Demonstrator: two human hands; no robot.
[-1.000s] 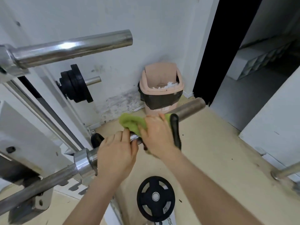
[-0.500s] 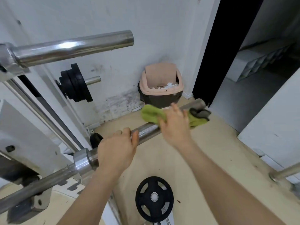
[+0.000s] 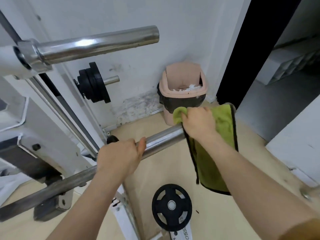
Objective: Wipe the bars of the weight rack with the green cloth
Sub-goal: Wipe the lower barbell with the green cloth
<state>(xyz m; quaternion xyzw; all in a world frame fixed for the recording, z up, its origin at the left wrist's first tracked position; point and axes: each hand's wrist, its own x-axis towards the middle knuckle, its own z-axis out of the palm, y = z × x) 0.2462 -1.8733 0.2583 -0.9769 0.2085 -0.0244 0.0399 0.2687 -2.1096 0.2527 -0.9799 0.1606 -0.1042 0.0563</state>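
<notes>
Against a scuffed white wall [image 3: 138, 66], the lower barbell sleeve [image 3: 162, 138] is gripped by the left hand [image 3: 119, 157]; the green cloth [image 3: 216, 149] is clutched over its end by the right hand [image 3: 199, 122].

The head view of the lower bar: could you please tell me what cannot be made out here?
- Head view: the lower bar's far tip is hidden by the green cloth and right hand.
- Its collar is covered by the left hand.
- Its near end is cut off by the left edge.
</notes>
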